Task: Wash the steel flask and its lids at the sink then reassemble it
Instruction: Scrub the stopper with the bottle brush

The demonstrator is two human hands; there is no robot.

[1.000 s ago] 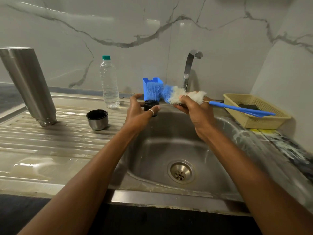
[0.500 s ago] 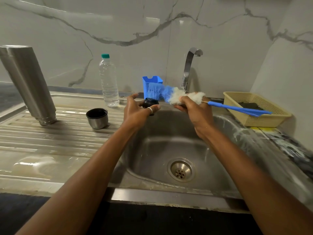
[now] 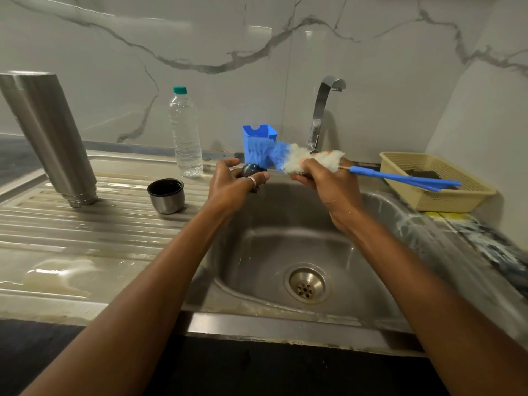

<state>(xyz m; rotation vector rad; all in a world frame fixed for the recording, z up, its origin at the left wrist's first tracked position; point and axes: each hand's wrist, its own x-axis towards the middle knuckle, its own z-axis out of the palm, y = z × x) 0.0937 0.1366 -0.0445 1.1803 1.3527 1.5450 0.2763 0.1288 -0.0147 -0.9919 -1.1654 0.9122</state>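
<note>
The left hand (image 3: 231,185) holds the small dark stopper (image 3: 251,170) over the back rim of the sink (image 3: 285,324), fingers (image 3: 225,164) curled round it so only its top shows. The right hand (image 3: 328,178) is closed round the woolly white part of the brush (image 3: 271,155), whose blue bristles bear on the stopper and whose blue handle sticks out toward 3 o'clock.

Set against a second ago, little has moved: the stopper sits a touch lower and deeper in the left palm, and the bristles have shifted slightly across it. Both grips are unchanged. I read that as short scrubbing strokes on the stopper, so this lid is still mid-wash and not yet rinsed; the tap (image 3: 323,110) at 12 o'clock shows no running water.

The flask (image 3: 48,132) stands mouth-down on the ribbed drainer (image 3: 85,230) at 10 o'clock, well apart from the hands. The cup lid (image 3: 165,195) stands open side up between flask and sink, near the water bottle (image 3: 185,132). Neither has shifted. A blue holder (image 3: 260,132) stands behind the brush, and a basket (image 3: 437,184) sits on the bench at 3 o'clock.

By my judgement, rinsing and all the reassembly remain.
</note>
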